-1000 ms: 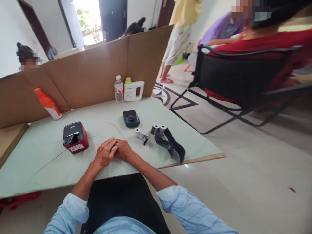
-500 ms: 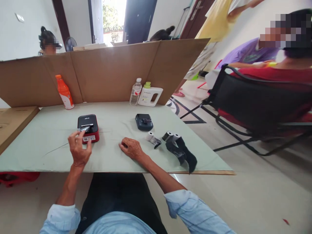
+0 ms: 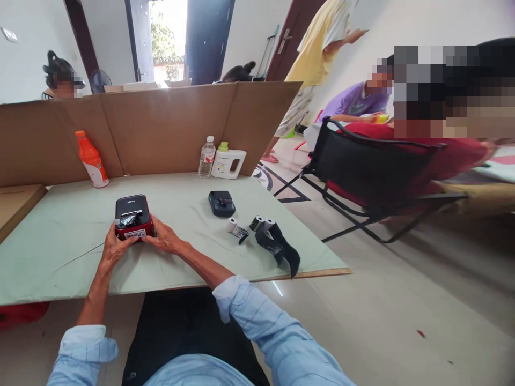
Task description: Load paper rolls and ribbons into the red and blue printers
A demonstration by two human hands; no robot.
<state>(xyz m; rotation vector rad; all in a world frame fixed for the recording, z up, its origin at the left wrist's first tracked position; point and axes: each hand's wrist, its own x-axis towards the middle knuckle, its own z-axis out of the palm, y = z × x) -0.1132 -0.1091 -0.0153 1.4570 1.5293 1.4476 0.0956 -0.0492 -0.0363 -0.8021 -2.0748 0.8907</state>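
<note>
A black and red label printer point(image 3: 133, 205) stands on the pale green tabletop at the left, with a short dark glossy strip point(image 3: 129, 219) at its slot. My left hand point(image 3: 113, 246) grips the printer's left side, its thumb along the lower front. From the other side my right hand point(image 3: 164, 236) holds it, fingers on the right side and thumb near the front label. Farther right lies a smaller dark device point(image 3: 221, 204). Close to it are a small white-cored roll point(image 3: 232, 225) with a loose dark end and more rolls with long black strips point(image 3: 277, 244) trailing toward the table edge.
A cardboard screen point(image 3: 161, 128) runs along the table's back. Before it stand an orange bottle point(image 3: 92, 161), a clear bottle point(image 3: 206, 158) and a white jug point(image 3: 229, 162). A cardboard box point(image 3: 18, 206) sits far left. Beyond the right edge is a black folding chair point(image 3: 362, 166); people are nearby.
My right hand has moved left from the bare tabletop onto the printer. My left hand has come down from above its front to grip its side. The view has shifted rightward.
</note>
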